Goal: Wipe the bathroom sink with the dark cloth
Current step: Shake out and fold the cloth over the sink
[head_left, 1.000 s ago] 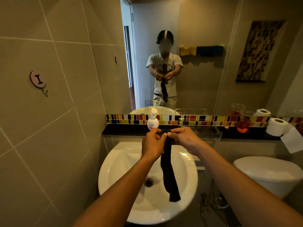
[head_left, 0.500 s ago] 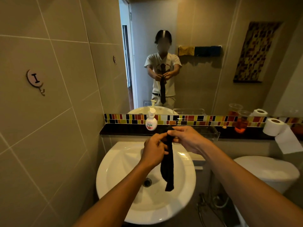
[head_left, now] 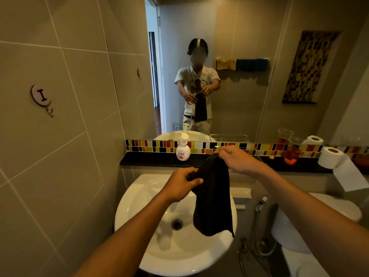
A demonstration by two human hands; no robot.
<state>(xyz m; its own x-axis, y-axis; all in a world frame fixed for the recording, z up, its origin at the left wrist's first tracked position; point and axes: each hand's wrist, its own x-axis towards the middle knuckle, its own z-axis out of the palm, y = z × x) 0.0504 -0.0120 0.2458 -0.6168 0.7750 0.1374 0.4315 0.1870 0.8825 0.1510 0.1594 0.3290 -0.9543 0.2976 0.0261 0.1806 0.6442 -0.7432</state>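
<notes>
Sink: round white glazed basin, metal drain, below both hands. Dark cloth: soft, matte; a narrow twisted strip half a second ago, now spread wider, hanging over the basin. Right hand: fingers pinch the cloth's top edge. Left hand: lower than before, fingers pinching the cloth's left edge. Soap bottle: white plastic pump, label unreadable, beyond the fingers. Wall hook: round disc marked "I".

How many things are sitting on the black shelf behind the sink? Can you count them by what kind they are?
Soap pump bottle: 1
Plastic cups with orange liquid: 1
Toilet paper rolls: 1
Clear tray, mostly hidden behind the right hand: 1
Total: 4, not counting mirror reflections.
</notes>
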